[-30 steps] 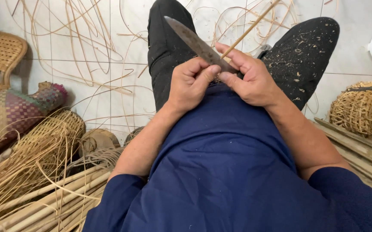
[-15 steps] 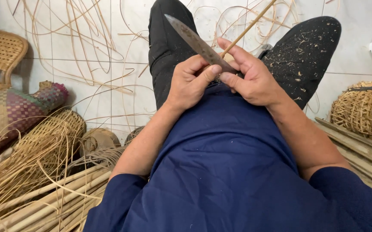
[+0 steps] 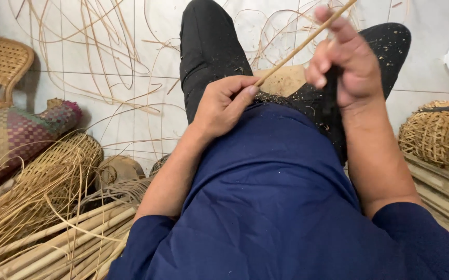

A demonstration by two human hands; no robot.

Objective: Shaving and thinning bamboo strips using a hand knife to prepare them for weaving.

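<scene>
Head view, two hands (image 3: 224, 106) (image 3: 346, 62), one cane strip (image 3: 307, 41)

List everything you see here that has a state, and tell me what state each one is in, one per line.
Left hand: pinching the near end of the cane.
Right hand: raised, fingers curled around the cane farther up.
Rattan cane: held at a slant across the lap.
Woven basket: lying on its side, open weave.
Cane poles: bundled flat on the floor.
Rattan strips: loose, curling over the tiles.
</scene>
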